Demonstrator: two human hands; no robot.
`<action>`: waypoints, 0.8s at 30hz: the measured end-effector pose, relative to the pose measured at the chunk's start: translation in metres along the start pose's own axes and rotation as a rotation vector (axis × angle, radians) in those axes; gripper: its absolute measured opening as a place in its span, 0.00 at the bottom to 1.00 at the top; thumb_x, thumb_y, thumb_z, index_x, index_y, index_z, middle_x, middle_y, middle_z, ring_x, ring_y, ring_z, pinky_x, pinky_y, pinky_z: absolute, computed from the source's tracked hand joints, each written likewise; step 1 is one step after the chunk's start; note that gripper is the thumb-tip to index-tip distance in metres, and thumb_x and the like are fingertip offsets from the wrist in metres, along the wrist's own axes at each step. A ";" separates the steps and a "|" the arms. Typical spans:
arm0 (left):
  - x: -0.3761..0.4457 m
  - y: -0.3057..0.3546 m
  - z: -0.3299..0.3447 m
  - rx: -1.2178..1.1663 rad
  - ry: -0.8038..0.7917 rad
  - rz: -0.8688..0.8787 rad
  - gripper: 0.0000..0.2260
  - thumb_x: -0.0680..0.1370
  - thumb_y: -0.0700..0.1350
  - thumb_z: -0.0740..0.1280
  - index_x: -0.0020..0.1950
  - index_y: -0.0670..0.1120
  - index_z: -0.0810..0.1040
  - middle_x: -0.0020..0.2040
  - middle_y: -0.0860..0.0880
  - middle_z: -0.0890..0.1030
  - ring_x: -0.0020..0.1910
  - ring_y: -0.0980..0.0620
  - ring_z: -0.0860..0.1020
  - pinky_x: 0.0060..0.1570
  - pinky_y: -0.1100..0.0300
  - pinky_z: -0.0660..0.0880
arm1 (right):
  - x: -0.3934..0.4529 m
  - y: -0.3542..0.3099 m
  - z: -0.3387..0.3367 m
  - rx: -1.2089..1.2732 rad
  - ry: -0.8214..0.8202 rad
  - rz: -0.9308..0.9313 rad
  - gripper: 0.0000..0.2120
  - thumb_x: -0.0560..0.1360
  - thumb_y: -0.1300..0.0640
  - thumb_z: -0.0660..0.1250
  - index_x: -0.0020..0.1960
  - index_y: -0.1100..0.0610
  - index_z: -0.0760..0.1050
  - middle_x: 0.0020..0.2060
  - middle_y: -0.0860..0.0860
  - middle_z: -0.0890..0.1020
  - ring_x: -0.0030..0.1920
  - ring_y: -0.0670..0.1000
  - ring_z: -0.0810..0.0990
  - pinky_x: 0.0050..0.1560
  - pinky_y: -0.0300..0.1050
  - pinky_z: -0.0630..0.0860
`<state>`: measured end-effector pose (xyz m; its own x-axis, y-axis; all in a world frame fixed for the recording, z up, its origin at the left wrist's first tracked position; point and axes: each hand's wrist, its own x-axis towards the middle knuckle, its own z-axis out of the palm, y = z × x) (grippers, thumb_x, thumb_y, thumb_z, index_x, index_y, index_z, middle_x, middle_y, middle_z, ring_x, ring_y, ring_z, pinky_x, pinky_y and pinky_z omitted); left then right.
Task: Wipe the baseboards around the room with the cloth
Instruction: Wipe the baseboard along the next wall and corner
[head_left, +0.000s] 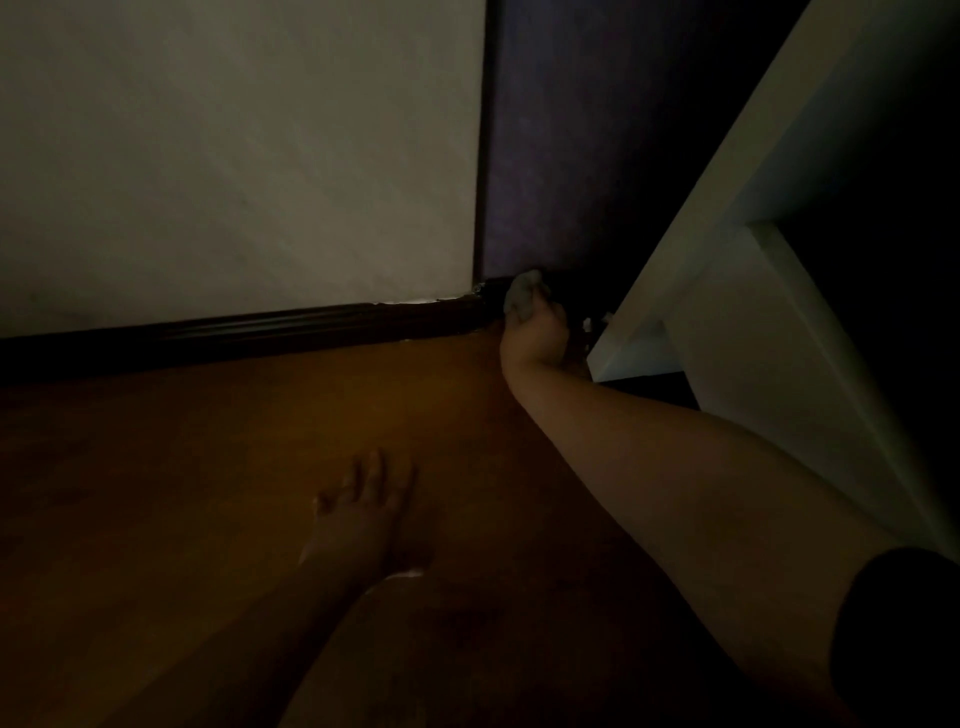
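A dim room corner: a pale wall (234, 156) on the left meets a dark purple wall (561, 135), and a wooden floor (208, 441) of warm brown runs up to both. One dark baseboard (249, 330) lines the foot of the pale wall and reaches the corner, where a chipped, light patch shows at its top edge. On the right a white piece of furniture (727, 270) stands on the floor close to the corner, its leg just beside the reaching hand. The right hand (535, 332) stretches forward on a bare, extended arm, the grip curled round one grey cloth (522, 293), which is bunched and pressed against the baseboard at the corner, below the purple wall. A dark sleeve (898, 623) covers the upper arm at the lower right edge. The left hand (358, 509) lies palm down on the floor well apart from the wall, fingers spread and straight, holding nothing, the arm propped behind it. Two hands, one cloth, one run of baseboard are visible.
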<state>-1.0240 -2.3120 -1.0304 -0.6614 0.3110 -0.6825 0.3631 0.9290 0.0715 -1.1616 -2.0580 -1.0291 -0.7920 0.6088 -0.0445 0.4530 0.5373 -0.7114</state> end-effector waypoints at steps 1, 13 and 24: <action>0.000 0.001 -0.002 -0.004 -0.018 -0.001 0.58 0.66 0.72 0.69 0.73 0.61 0.25 0.71 0.46 0.23 0.76 0.38 0.32 0.72 0.29 0.50 | -0.007 -0.003 0.003 -0.005 -0.016 -0.074 0.22 0.80 0.54 0.62 0.74 0.52 0.68 0.66 0.59 0.74 0.64 0.59 0.74 0.64 0.46 0.67; 0.005 -0.001 0.004 0.070 0.070 0.014 0.57 0.66 0.75 0.67 0.71 0.60 0.23 0.77 0.45 0.29 0.78 0.38 0.35 0.73 0.32 0.52 | -0.011 0.004 -0.025 0.044 0.140 0.011 0.22 0.80 0.57 0.61 0.74 0.54 0.65 0.68 0.59 0.71 0.67 0.59 0.70 0.68 0.56 0.67; 0.012 -0.004 0.011 0.044 0.072 0.024 0.57 0.67 0.73 0.68 0.72 0.61 0.24 0.76 0.45 0.28 0.77 0.37 0.35 0.73 0.31 0.53 | 0.014 -0.019 -0.018 0.044 0.191 0.096 0.20 0.80 0.57 0.62 0.71 0.57 0.70 0.67 0.60 0.72 0.64 0.61 0.73 0.66 0.52 0.68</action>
<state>-1.0262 -2.3137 -1.0467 -0.6970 0.3487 -0.6265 0.4075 0.9116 0.0541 -1.1742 -2.0490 -1.0038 -0.6527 0.7575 0.0170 0.5009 0.4483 -0.7404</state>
